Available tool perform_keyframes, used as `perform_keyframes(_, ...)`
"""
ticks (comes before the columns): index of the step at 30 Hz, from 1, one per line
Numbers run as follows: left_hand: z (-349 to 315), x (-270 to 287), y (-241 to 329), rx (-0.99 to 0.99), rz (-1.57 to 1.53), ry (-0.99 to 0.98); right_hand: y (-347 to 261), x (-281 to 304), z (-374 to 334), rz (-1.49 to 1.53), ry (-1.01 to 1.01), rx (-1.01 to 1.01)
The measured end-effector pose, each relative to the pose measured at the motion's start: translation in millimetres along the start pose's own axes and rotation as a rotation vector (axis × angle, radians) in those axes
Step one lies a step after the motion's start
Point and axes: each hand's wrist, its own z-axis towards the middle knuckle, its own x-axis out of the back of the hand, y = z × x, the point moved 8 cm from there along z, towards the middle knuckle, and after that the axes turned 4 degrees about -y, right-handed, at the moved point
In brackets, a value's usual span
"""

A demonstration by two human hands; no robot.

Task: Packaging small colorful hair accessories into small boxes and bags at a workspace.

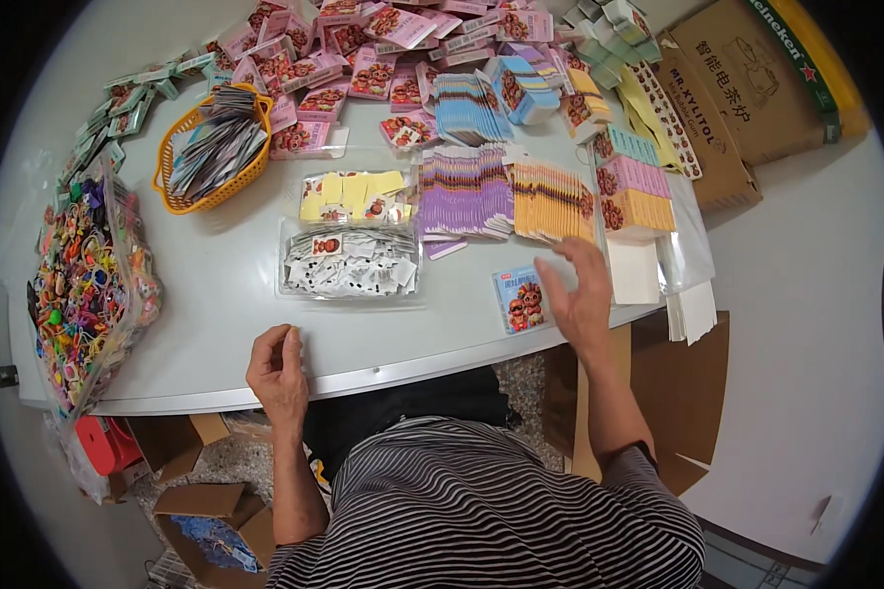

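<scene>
My right hand [581, 299] is raised over the right front of the table, thumb and fingers spread, holding nothing. Just left of its thumb lies a small blue box [523, 299] with cartoon figures on its face. Beyond the fingers stand rows of orange packets [550, 199] and purple packets [465, 193]. At the front edge my left hand [279, 375] is closed, thumb against the curled fingers; whatever they may hold is hidden. Nearest to it is a clear tray [349, 263] of small white printed slips, with another tray of yellow stickers [349, 191] behind.
A yellow basket [172, 201] of packets stands at left, beside a clear bag of colourful trinkets [88, 294]. Pink boxes [373, 74] heap up at the back, near blue packets [467, 110]. Cardboard boxes [746, 88] stand at right; an open carton [216, 540] sits below the table.
</scene>
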Motion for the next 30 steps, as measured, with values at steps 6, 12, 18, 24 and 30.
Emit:
perform_keyframes(6,-1,-2,0,-0.013,-0.026,0.000,15,-8,62,0.069,0.002,0.008)
perform_keyframes(12,-2,-1,-2,-0.048,-0.016,0.013,14,-26,62,0.107,0.003,0.074)
perform_keyframes(18,-1,-3,-1,-0.090,0.028,0.017,39,-24,35,0.192,-0.001,-0.047)
perform_keyframes(24,-1,-4,6,-0.112,0.066,0.034,44,-11,36,0.200,0.026,-0.072)
perform_keyframes(30,-1,-5,5,-0.111,0.072,0.052,39,-11,40,0.275,0.050,-0.060)
